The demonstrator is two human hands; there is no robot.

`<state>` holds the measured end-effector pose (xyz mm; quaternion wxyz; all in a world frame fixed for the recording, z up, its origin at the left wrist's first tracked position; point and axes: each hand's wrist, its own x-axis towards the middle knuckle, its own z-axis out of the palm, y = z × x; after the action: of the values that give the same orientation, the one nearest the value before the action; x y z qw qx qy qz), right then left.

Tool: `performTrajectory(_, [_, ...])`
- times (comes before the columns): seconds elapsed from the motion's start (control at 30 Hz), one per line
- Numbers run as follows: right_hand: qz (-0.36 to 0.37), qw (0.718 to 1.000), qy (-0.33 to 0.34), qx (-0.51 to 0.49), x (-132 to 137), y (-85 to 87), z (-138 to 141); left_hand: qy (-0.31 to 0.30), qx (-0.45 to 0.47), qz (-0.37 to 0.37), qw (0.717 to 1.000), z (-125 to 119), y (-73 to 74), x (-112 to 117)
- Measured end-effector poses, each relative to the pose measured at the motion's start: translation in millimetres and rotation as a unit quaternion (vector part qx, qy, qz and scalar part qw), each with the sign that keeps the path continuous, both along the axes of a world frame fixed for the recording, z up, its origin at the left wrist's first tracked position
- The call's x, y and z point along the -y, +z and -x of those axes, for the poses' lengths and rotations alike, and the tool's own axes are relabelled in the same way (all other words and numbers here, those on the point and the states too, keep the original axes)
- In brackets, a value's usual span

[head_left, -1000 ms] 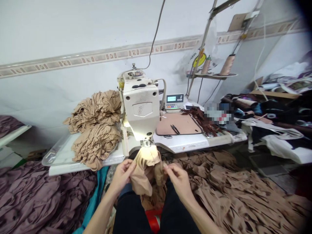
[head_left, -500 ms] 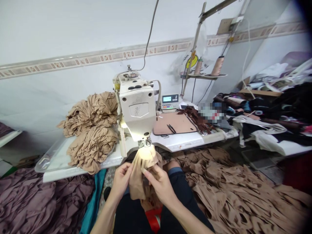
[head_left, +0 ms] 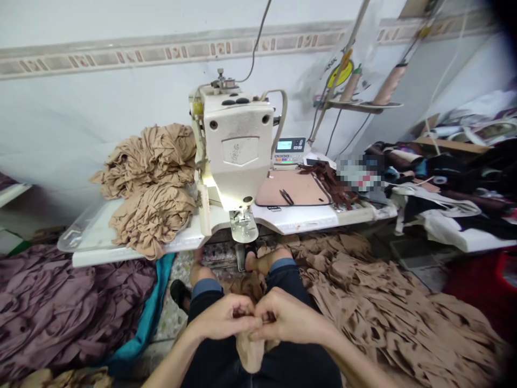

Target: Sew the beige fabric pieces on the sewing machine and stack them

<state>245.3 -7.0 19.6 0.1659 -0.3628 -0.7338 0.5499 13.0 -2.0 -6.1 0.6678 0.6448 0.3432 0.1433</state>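
Note:
Both my hands are together over my lap, pinching a piece of tan fabric (head_left: 250,353) that hangs down between them. My left hand (head_left: 226,318) has its thumb and fingers closed on the cloth's upper edge. Against it, my right hand (head_left: 286,319) grips the same piece with bent fingers. The fingers hide much of the fabric. Beyond the hands stands a white sewing machine (head_left: 238,145), its lamp lit over the presser foot and the bare metal sewing bed (head_left: 244,229).
Tan garments (head_left: 153,210) are heaped on the table's left side. Black thread snips (head_left: 286,197) lie on a pink mat (head_left: 297,186) at right. Purple cloth (head_left: 72,302) is piled at lower left, brown cloth (head_left: 396,302) at lower right. Thread cones (head_left: 390,85) stand on a rack.
The tan fabric has come away from under the presser foot. Both hands have drawn it back toward my lap and moved together. The view has tilted down.

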Motion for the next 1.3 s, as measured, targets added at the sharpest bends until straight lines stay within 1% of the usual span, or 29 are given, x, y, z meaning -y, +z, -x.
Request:
performTrajectory(0.03, [-0.007,1.000,-0.001,0.001,-2,0.2,-6,-0.003,-0.007,0.006,1.000,1,-2.4,2])
performTrajectory(0.07, [-0.013,1.000,-0.011,-0.001,-4,-0.1,-12,0.012,-0.013,0.004,1.000,3,-4.7,3])
performTrajectory(0.13, [-0.014,0.999,-0.047,-0.017,-7,-2.7,-20,0.067,-0.015,-0.009,0.998,9,-7.2,3])
performTrajectory(0.2, [-0.010,0.994,-0.100,-0.044,-10,-6.9,-22,0.128,-0.005,-0.033,0.991,14,-6.2,0])
performTrajectory(0.27, [-0.004,0.984,-0.162,-0.077,-13,-10.8,-18,0.180,0.010,-0.059,0.982,15,-1.7,-3])
performTrajectory(0.33, [0.002,0.970,-0.215,-0.112,-17,-12.2,-12,0.218,0.030,-0.076,0.973,14,4.9,-7])
performTrajectory(0.37, [0.002,0.964,-0.232,-0.126,-19,-11.4,-10,0.230,0.040,-0.084,0.969,13,8.6,-9])
performTrajectory(0.43, [-0.015,0.957,-0.251,-0.143,-22,-5.8,-6,0.234,0.043,-0.112,0.965,12,16.5,-14])
performTrajectory(0.5, [-0.063,0.955,-0.258,-0.134,-23,4.6,-4,0.227,0.019,-0.174,0.958,13,24.8,-18])
performTrajectory(0.6, [-0.177,0.944,-0.261,-0.103,-22,25.2,-4,0.215,-0.027,-0.283,0.934,14,37.6,-24])
performTrajectory(0.63, [-0.214,0.936,-0.261,-0.096,-23,31.8,-4,0.214,-0.032,-0.308,0.927,14,41.6,-26])
performTrajectory(0.7, [-0.270,0.921,-0.265,-0.093,-25,42.8,-3,0.224,-0.025,-0.332,0.916,12,48.3,-29])
performTrajectory(0.77, [-0.296,0.908,-0.280,-0.099,-31,49.1,-1,0.256,-0.002,-0.320,0.912,8,52.9,-32])
performTrajectory(0.83, [-0.298,0.899,-0.302,-0.108,-41,50.6,2,0.294,0.030,-0.274,0.915,3,55.9,-37])
performTrajectory(0.9, [-0.270,0.898,-0.326,-0.119,-52,48.4,4,0.319,0.060,-0.217,0.921,-1,58.3,-44])
performTrajectory(0.97, [-0.210,0.903,-0.348,-0.138,-63,44.7,5,0.334,0.074,-0.182,0.922,-5,61.0,-51])
performTrajectory(1.03, [-0.149,0.905,-0.365,-0.158,-71,41.6,5,0.348,0.074,-0.176,0.918,-8,64.3,-57])
performTrajectory(1.1, [-0.116,0.903,-0.375,-0.174,-77,39.8,5,0.367,0.074,-0.179,0.910,-10,68.0,-61])
performTrajectory(1.2, [-0.110,0.894,-0.392,-0.189,-82,39.2,5,0.384,0.073,-0.177,0.903,-12,73.3,-67])
performTrajectory(1.3, [-0.129,0.884,-0.406,-0.192,-88,39.5,6,0.386,0.068,-0.188,0.901,-14,77.1,-76])
